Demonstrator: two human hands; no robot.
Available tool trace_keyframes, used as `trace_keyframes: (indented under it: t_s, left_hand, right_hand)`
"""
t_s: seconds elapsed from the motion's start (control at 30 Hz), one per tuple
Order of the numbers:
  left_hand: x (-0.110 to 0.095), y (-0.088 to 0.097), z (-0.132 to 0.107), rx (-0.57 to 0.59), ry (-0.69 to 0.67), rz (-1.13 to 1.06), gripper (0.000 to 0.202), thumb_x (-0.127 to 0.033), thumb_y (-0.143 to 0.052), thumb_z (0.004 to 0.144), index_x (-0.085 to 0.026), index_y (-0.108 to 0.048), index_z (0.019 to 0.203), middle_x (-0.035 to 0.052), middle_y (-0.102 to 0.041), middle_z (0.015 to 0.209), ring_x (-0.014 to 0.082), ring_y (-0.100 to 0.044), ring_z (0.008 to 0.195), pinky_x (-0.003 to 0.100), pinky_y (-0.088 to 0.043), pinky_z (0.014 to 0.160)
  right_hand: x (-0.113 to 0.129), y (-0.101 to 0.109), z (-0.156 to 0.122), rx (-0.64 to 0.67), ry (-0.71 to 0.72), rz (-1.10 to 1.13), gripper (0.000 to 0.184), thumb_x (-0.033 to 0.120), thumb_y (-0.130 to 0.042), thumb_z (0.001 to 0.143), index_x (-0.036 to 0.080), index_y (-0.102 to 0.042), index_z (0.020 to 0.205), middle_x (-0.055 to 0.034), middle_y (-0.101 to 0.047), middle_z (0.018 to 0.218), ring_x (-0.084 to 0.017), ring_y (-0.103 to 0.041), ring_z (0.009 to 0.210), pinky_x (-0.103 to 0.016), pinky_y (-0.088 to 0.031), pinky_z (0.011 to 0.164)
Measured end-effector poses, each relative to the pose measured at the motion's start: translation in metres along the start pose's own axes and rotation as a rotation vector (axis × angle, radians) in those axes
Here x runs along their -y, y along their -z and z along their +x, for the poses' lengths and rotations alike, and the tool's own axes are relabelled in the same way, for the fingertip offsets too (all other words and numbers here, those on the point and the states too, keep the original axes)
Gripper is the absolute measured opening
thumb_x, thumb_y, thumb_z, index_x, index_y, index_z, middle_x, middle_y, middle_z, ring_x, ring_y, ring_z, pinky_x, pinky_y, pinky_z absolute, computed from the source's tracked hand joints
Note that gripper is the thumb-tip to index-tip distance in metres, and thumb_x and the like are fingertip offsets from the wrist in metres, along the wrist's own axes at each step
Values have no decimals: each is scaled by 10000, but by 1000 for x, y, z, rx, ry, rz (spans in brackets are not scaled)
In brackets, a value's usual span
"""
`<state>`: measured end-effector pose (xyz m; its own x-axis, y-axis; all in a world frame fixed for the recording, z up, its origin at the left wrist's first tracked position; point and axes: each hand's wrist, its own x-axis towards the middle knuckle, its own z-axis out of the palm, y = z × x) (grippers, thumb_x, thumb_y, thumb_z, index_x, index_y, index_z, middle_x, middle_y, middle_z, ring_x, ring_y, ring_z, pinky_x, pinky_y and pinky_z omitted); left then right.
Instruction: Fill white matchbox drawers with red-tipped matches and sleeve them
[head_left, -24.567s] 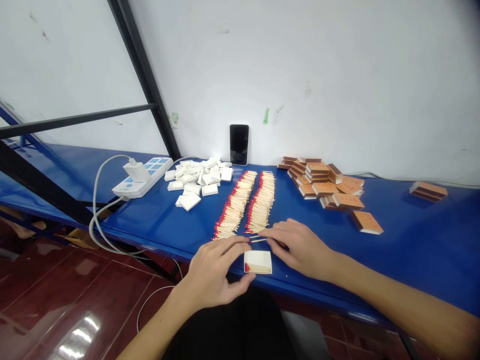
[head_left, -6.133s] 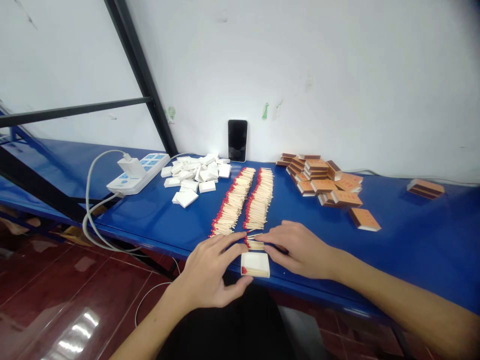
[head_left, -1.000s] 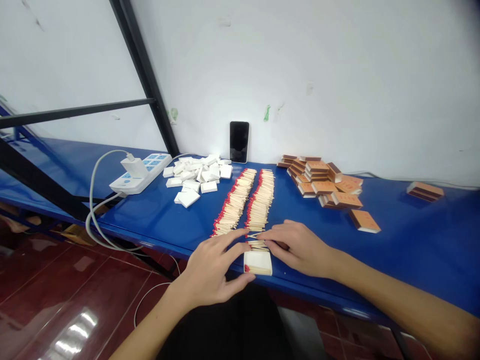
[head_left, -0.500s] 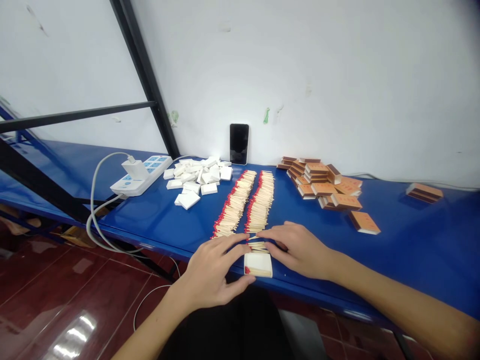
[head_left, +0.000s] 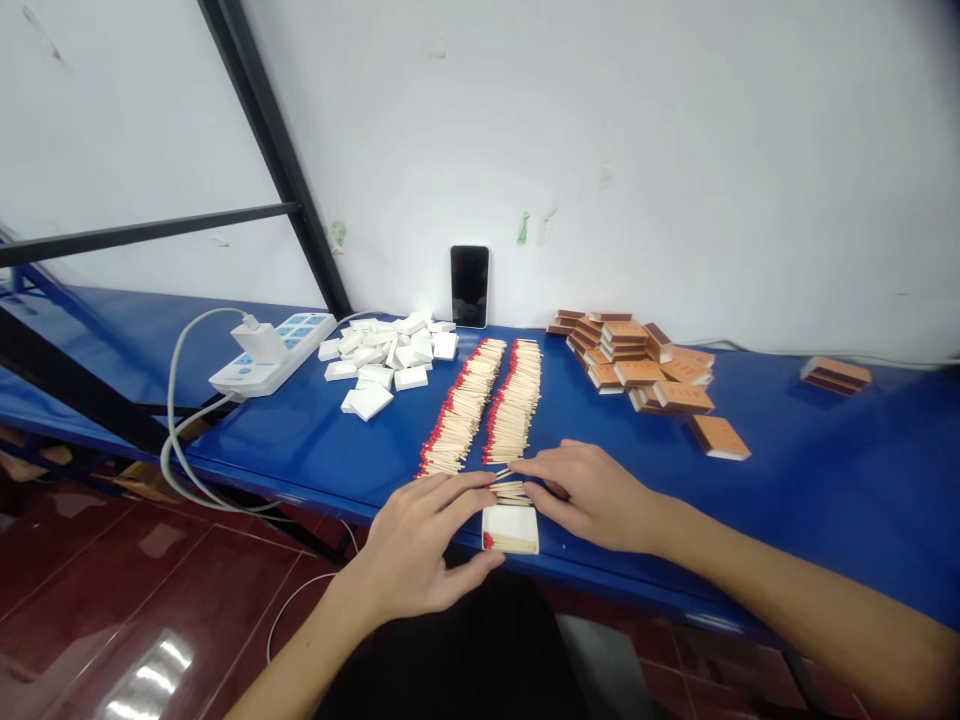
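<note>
An open white matchbox tray (head_left: 517, 521) rests at the table's front edge, with several matches (head_left: 514, 545) lying along its near side. Just beyond it is a small group of loose matches (head_left: 513, 494), between the fingertips of both hands. My left hand (head_left: 424, 540) has its fingers spread, two fingertips at the red-head ends and the thumb by the tray's near left corner. From the right, my right hand (head_left: 592, 495) reaches in with index finger and thumb apart at the plain ends. Two long rows of red-headed matches, a left row (head_left: 461, 410) and a right row (head_left: 515, 400), stretch away behind.
White empty-looking trays (head_left: 394, 352) lie piled at back left, beside a power strip (head_left: 274, 355) with a plug and cable. A phone (head_left: 469, 287) leans on the wall. Orange matchbox sleeves (head_left: 637, 372) are heaped at back right, with another stack (head_left: 836, 375) farther right.
The whole view has shifted slightly. Both hands stay around the small group of matches, with only slight finger movement; the tray and rows look the same.
</note>
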<state>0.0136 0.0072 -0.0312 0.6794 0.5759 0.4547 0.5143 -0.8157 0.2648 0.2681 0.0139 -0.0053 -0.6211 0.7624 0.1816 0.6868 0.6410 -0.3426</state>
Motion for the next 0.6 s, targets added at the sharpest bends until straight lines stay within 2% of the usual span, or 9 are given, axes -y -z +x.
trace_keyframes:
  t_s: [0.2, 0.4, 0.6]
  left_hand:
    - [0, -1, -2, 10, 11, 27, 357, -436, -651, 876, -248, -614, 1177, 102, -628, 1367, 298, -659, 1167, 424, -562, 920]
    - [0, 0, -2, -7, 4, 13, 353, -427, -667, 847, -243, -623, 1145, 101, -631, 1348, 293, -670, 1135, 409, -565, 889]
    - [0, 0, -3, -63, 2, -31, 339, -402, -686, 814, -225, -633, 1099, 88, -685, 1177, 264, -702, 1016, 364, -559, 823]
  right_hand:
    - [-1, -1, 0, 13, 18, 50, 293, 256, -434, 1025, 211, -669, 1194, -54, -760, 992, -198, -684, 884, -326, -427, 809]
    - [-1, -2, -1, -6, 8, 45, 281, 247, -456, 1019, 218, -656, 1214, -43, -758, 1054, -198, -684, 891, -337, -414, 808]
    - [-1, -2, -3, -15, 12, 21, 285, 268, -453, 1023, 197, -689, 1165, -48, -709, 910, -195, -643, 830, -319, -415, 754]
